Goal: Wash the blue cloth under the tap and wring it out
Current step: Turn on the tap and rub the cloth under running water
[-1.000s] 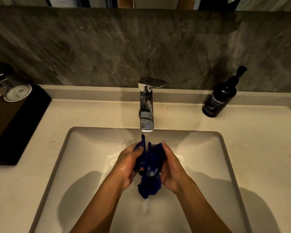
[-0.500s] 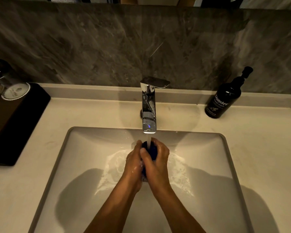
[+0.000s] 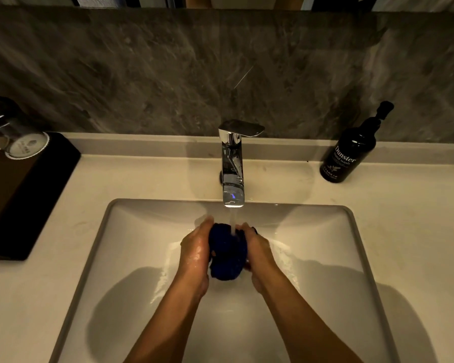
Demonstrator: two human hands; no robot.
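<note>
The blue cloth [image 3: 227, 254] is bunched into a wet ball between my two hands, over the white sink [image 3: 147, 224]. My left hand [image 3: 195, 254] grips its left side with the fingers curled over the top. My right hand [image 3: 258, 251] grips the right side the same way. Water runs from the chrome tap [image 3: 232, 163] straight down onto the top of the cloth. The lower part of the cloth bulges out between my palms.
A black hand wash bottle [image 3: 350, 153] stands on the counter at the back right. A dark tray [image 3: 24, 195] with upturned glasses [image 3: 24, 142] sits at the left. Water spreads over the sink floor around my hands.
My hands moved apart from a tight clasp, so more of the bunched cloth shows between them. A second ago the cloth hung down longer between my palms.
</note>
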